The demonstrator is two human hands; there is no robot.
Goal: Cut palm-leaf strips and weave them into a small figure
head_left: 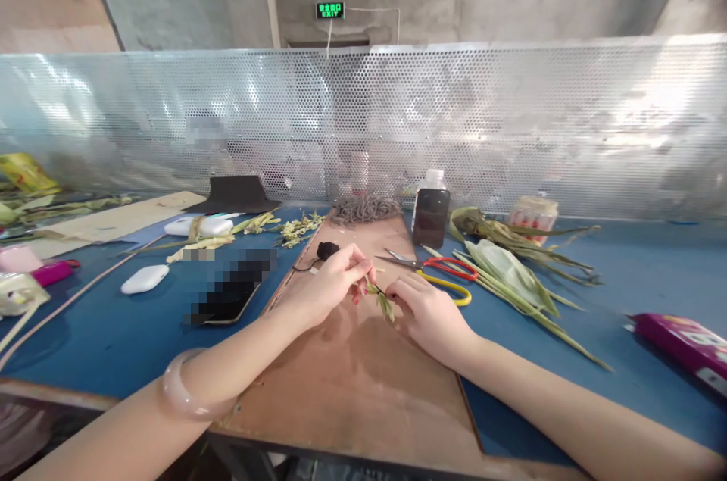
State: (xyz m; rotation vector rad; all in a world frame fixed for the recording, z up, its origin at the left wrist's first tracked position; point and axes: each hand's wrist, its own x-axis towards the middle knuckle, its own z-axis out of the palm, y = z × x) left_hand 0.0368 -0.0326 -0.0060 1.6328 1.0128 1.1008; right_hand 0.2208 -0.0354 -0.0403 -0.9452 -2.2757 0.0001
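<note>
Over the brown board (363, 382), my left hand (341, 276) pinches a small green leaf piece (386, 307) that hangs between both hands. A pale bangle circles my left wrist. My right hand (425, 310) is closed at the other side of the piece, its fingertips on a thin dark thread (379, 289); the exact hold is partly hidden by the fingers. Just beyond the left hand lies a small black ball of yarn (328, 250) with a loose end. Behind the right hand rest scissors (443, 269) with one red and one yellow handle, blades apart.
Grey cord (366, 210) lies heaped at the board's far end, near a dark-filled bottle (432, 212). Leaves and husks (514, 276) spread to the right, beside a jar (534, 216) and purple packet (681, 345). Leftward are a phone (232, 299) and white case (145, 279).
</note>
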